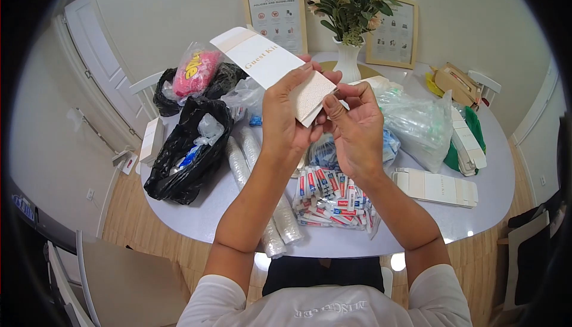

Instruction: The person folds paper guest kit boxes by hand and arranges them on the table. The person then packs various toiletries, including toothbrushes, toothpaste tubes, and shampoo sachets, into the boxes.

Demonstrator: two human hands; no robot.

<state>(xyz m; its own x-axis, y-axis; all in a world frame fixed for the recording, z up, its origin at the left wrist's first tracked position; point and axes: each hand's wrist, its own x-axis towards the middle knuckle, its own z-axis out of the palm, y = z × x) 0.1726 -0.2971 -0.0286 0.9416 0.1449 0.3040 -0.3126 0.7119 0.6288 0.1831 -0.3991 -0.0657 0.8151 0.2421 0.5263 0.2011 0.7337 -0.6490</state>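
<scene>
- My left hand (285, 109) gripped the long white cardboard box marked "Guest Kit" (271, 65), held up between my hands, long axis slanting from far left to near right
- My right hand (358, 127), nearer its lower end, pinched that edge
- Smooth card, gold lettering, cream dotted end panel (313, 93)

The pale, rounded surface (494, 190) carries an open, black plastic bag (164, 178), 2 long, shiny, translucent rolls (286, 223) side by side, a clear bag of red-white-blue tubes (333, 199) and flat, white printed cartons (432, 187).
</scene>
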